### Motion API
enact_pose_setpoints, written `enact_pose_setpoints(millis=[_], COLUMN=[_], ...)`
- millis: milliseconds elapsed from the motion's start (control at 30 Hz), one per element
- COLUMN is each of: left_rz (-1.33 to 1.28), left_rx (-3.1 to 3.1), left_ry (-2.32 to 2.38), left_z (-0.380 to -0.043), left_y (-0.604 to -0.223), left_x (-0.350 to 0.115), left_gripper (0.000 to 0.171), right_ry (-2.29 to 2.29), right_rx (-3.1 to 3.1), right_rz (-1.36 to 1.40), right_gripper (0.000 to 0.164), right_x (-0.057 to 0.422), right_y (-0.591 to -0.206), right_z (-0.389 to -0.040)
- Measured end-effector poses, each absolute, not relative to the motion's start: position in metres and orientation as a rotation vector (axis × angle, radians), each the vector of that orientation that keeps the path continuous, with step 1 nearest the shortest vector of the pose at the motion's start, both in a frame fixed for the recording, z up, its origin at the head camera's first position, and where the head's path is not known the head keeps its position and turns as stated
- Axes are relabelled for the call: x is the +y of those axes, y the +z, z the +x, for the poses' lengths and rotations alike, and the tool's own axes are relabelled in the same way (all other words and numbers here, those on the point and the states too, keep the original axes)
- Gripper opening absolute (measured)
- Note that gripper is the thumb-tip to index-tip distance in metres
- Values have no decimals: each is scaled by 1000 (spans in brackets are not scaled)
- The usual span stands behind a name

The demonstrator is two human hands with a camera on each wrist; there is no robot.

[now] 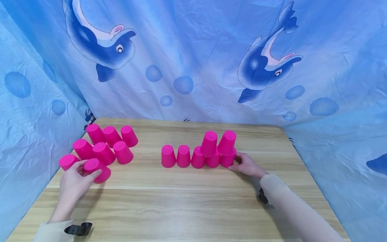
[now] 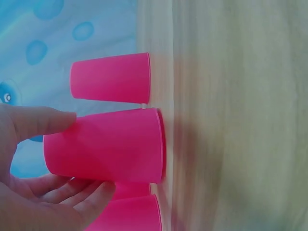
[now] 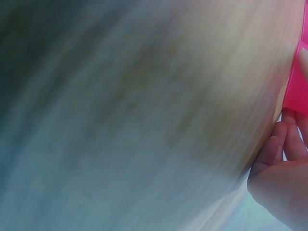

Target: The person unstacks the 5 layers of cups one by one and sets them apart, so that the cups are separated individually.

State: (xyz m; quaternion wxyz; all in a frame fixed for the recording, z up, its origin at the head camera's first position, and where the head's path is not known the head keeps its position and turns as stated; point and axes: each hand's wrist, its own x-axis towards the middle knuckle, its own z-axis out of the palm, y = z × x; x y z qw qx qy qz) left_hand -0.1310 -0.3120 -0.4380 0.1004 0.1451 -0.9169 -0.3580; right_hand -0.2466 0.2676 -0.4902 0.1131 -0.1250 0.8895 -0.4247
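My left hand (image 1: 75, 181) grips an upside-down pink cup (image 1: 102, 172) at the front of the left group, its thumb on one side and fingers on the other. In the left wrist view that held cup (image 2: 108, 147) has its rim close over the tabletop. At the right end of a row of upturned pink cups, my right hand (image 1: 248, 165) holds the last cup (image 1: 227, 160) low down, between thumb and fingers. Two more cups (image 1: 209, 144) stand upside down on the right part of this row. Only an edge of the cup (image 3: 296, 91) shows in the right wrist view.
Behind the left hand, several other upturned pink cups (image 1: 123, 153) stand in loose rows. The row's left end is a single-height cup (image 1: 168, 156). Blue cloth (image 1: 193, 60) printed with dolphins hangs behind and beside the wooden table (image 1: 181, 208).
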Motion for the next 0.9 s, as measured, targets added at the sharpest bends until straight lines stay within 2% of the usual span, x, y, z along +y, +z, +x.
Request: enact_pose_setpoints(millis=[300,533,900], left_rz=[468,448,90], left_rx=[-2682,-2643,-2300], left_ry=[-993,-970,-832], left_z=[-133,-134,-137], left_y=[-446,-434,-393], left_x=[-317,-311,-248], left_gripper=[72,86,67], right_ry=[-1239,-1250,-1239], right_rx=[2623,2615,2626], right_rz=[-362,-369,-354], right_gripper=[68,67,66], right_x=[267,267,266], right_y=[-490,-491,-489], right_z=[-247,-247,-245])
